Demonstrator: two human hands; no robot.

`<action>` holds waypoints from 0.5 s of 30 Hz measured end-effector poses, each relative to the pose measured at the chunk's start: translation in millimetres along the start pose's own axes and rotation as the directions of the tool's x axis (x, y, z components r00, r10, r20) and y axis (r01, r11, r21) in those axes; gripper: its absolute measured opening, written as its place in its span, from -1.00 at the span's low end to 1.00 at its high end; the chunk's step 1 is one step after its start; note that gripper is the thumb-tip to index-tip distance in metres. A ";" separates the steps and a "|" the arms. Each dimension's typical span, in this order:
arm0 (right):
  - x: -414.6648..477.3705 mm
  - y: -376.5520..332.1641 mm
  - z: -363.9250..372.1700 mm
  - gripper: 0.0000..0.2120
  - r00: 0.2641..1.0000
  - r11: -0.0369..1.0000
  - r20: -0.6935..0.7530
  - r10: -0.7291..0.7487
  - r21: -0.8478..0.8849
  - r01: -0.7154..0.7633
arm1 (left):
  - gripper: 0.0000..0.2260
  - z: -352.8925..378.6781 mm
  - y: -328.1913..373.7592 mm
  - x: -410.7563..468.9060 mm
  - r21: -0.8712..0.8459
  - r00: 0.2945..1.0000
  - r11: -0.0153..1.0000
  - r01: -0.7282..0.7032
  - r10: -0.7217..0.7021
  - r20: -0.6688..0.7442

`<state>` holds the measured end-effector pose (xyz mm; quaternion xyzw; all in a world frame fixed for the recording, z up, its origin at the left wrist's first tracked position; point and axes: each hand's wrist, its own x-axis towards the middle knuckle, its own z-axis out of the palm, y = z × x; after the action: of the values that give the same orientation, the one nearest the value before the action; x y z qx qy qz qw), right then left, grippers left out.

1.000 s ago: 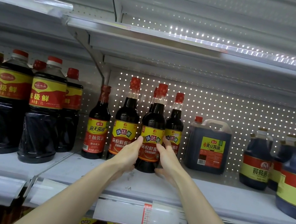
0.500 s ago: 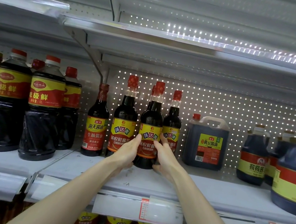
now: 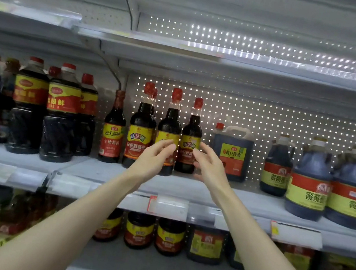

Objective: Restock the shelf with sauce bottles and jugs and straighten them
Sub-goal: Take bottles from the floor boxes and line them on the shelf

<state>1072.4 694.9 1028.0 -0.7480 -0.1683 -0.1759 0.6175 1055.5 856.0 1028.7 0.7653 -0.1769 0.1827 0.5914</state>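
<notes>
The straightening step is judged to be in hand, on the row of dark sauce bottles. Far to the left of the middle bottle (image 3: 171, 119), big bottles (image 3: 61, 114) with red and yellow labels are stood on the shelf (image 3: 243, 199). Nearer on its left a slim bottle (image 3: 113, 129) is seen, and just beside it on the left a front bottle (image 3: 140, 133) is stood with its label facing out. The left hand (image 3: 155, 157) is held up in front of the middle bottle. Its fingers (image 3: 166, 145) are loosely bent and a little spread, and nothing is held by them. Whether the label is touched cannot be told. The middle bottle is stood upright on the shelf, and most of its label is hidden by that hand. Just to its right a smaller bottle (image 3: 192, 132) is stood a bit further back. The right hand (image 3: 209, 165) is held up to the right of the middle bottle, in front of the smaller one. Its fingers (image 3: 202, 149) are spread and softly curled, and nothing is gripped. Further right of the middle bottle a square jug (image 3: 231, 152) is seen, and far right, round jugs (image 3: 310, 179). For the next move, a bottle that is out of line would need to be held on both sides and slid gently, so that the ones beside it are not knocked.
</notes>
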 end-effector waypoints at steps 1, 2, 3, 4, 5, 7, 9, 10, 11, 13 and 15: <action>-12.2 -0.5 -8.3 -0.55 1.000 1.000 0.002 -0.015 0.006 0.015 | -0.61 8.0 4.9 -12.8 -0.008 1.000 1.000 -0.025 0.025 -0.008; -24.9 -0.5 -16.2 -0.57 1.000 1.000 0.003 -0.027 0.015 0.027 | -0.63 16.5 8.5 -26.3 -0.013 0.999 0.999 -0.044 0.044 -0.021; -38.1 -0.3 -24.0 -0.58 0.999 0.999 0.004 -0.036 0.024 0.036 | -0.63 25.0 10.0 -39.8 -0.011 0.998 0.998 -0.059 0.058 -0.037; -51.0 0.7 -31.4 -0.58 0.999 0.999 0.004 -0.044 0.031 0.043 | -0.63 33.6 9.5 -53.4 -0.002 0.996 0.998 -0.067 0.067 -0.051; -64.0 2.9 -38.7 -0.60 0.999 0.998 0.004 -0.049 0.033 0.049 | -0.64 41.9 7.1 -67.3 0.008 0.996 0.998 -0.066 0.066 -0.060; -91.3 11.4 -51.9 -0.64 0.998 0.998 0.007 -0.055 0.027 0.055 | -0.70 58.2 -1.5 -97.2 0.008 0.996 0.999 -0.041 0.042 -0.075; -119.2 26.5 -63.2 -0.68 0.999 0.999 0.012 -0.032 0.027 0.032 | -0.74 74.3 -15.7 -125.9 -0.014 0.996 1.000 -0.008 0.007 -0.088; -134.1 36.2 -68.0 -0.70 1.000 0.999 0.017 -0.011 0.031 0.011 | -0.72 82.7 -23.5 -140.0 -0.018 0.996 1.000 0.014 -0.015 -0.089; -148.5 47.5 -72.5 -0.73 1.000 0.999 0.024 0.011 0.034 -0.012 | -0.70 91.0 -32.1 -153.0 -0.020 0.996 0.999 0.040 -0.041 -0.083; -174.6 71.6 -78.9 -0.75 0.997 0.998 0.036 0.062 0.026 -0.063 | -0.69 106.7 -51.9 -175.7 -0.031 0.993 0.995 0.099 -0.100 -0.063; -198.5 98.1 -84.0 -0.72 0.991 0.991 0.034 0.129 0.021 -0.130 | -0.72 122.5 -74.5 -198.3 -0.042 0.987 0.987 0.153 -0.155 -0.051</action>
<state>938.8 587.8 864.4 -0.7529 -0.1315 -0.1213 0.6334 927.8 765.8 840.5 0.7600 -0.1047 0.1535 0.6227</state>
